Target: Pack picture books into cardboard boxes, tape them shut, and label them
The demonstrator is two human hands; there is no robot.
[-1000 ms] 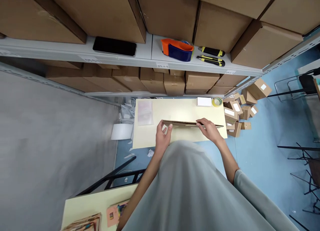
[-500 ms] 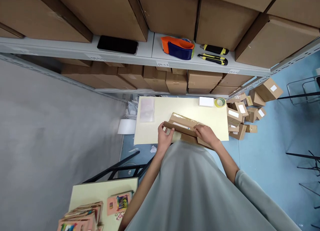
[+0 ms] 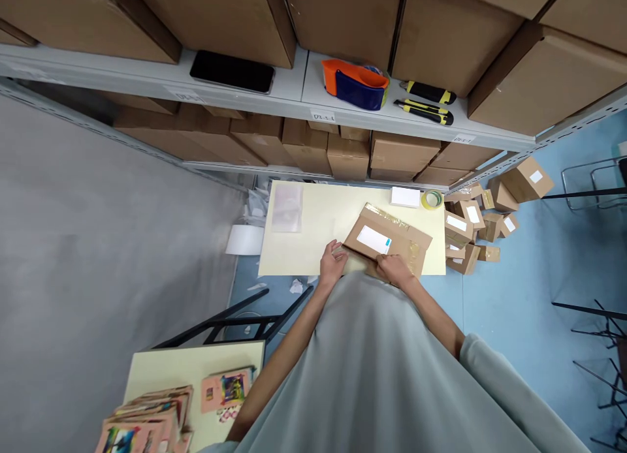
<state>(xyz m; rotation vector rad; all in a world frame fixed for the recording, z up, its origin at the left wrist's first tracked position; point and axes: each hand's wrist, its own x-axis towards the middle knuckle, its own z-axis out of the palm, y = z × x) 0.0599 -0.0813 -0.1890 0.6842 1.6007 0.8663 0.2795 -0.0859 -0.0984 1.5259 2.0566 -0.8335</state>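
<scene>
Head cam: tape roll [image 3: 432, 200] + white box [image 3: 405, 197] at bench [image 3: 313, 257] back edge; R hand [image 3: 393, 269] grip closed on cardboard mailer [image 3: 388, 236], L hand [image 3: 334, 262] half-open at its corner, contact unclear.

We note one brown cardboard box [image 3: 402, 239], flattened, set askew over the pale table [image 3: 318, 208], toward its near edge. We record a white label [image 3: 372, 239] with a blue mark, facing up; glossy tape [image 3: 386, 216] lines the far edge.
</scene>
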